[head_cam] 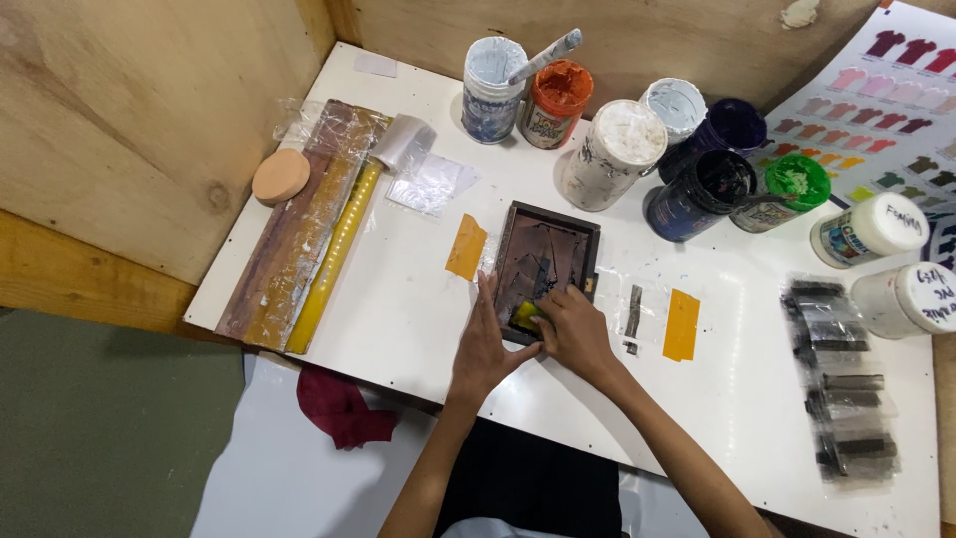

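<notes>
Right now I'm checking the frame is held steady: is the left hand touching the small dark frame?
Touching. The head view shows the left hand lying flat against the small dark frame's left edge, no gap visible.

Open counter near the front, crowded at the back and sides

Bare counter (398, 319) lies left of the small printing frame (546, 261) and along the near edge. Behind the frame, paint jars (617, 149) stand close together. The long squeegee (329, 259) and wooden board (284, 239) bound the left; a bag of dark strips (836, 384) and two white-lidded tubs (881, 259) block the right.
</notes>
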